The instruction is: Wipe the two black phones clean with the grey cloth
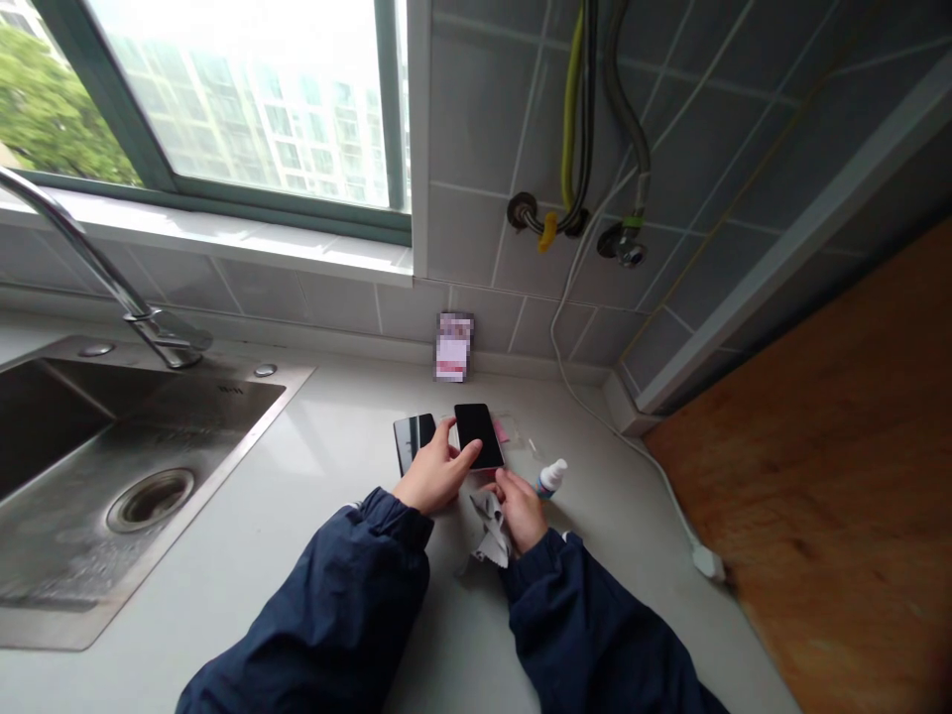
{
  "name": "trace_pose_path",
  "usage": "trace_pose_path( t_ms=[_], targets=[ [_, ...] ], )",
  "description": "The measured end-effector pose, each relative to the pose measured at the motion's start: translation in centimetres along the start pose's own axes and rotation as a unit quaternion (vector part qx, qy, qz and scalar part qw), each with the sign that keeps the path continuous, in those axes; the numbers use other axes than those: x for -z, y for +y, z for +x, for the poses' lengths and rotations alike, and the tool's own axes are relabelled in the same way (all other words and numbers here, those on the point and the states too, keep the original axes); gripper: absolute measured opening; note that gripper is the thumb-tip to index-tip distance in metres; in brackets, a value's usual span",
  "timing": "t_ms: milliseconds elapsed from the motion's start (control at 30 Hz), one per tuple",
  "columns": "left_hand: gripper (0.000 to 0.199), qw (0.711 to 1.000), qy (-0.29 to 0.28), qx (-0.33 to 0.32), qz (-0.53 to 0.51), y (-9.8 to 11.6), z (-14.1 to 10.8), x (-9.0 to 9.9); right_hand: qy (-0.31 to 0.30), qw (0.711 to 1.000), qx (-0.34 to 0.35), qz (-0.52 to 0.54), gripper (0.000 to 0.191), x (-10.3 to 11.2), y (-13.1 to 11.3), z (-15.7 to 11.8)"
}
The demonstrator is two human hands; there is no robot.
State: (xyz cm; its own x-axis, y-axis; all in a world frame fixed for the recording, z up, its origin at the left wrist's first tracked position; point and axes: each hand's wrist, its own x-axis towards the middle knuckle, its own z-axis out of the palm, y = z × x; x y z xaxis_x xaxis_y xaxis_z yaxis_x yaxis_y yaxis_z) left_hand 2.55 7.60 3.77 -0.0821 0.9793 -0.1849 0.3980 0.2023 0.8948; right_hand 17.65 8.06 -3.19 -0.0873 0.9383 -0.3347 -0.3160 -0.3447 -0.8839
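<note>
1. Phones (478,434) lie flat on the white table (327,516), side by side, close to the tiled wall (476,248).
2. At the far left, a steel sink (111,476) sits in the table, with a bent metal tap (96,258) behind it.
3. The left hand (435,474) has its grip spread, and its fingers (459,451) lie on the edge of the right phone. The left phone is just past the hand.
4. A small card (453,347) with blurred print leans on the wall.
5. The right phone rests on a clear plastic sheet (517,431).
6. The right hand (521,508) has its grip pinching a grey cloth (489,531).
7. A small white spray bottle (551,478) stands just beside that hand.
8. At the far right, a white cord (632,446) runs along the table by a wooden board (803,476).
</note>
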Motion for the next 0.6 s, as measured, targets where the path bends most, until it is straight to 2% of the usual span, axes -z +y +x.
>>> trace_pose_path(
  t_ms=[200,367,600],
  targets=[
    [0.083,0.998,-0.024,0.028,-0.046,-1.0,0.2,-0.3,-0.002,0.999,-0.037,-0.001,0.043,0.0,-0.7,0.0],
    [0.085,0.995,-0.037,0.031,-0.085,-1.3,0.0,-0.8,0.020,1.000,-0.011,-0.006,0.044,0.0,-0.4,0.6],
    [0.093,0.989,-0.017,0.027,-0.143,-0.7,-0.4,-0.9,0.031,0.999,0.017,-0.018,0.038,0.2,0.2,0.8]
  ],
)
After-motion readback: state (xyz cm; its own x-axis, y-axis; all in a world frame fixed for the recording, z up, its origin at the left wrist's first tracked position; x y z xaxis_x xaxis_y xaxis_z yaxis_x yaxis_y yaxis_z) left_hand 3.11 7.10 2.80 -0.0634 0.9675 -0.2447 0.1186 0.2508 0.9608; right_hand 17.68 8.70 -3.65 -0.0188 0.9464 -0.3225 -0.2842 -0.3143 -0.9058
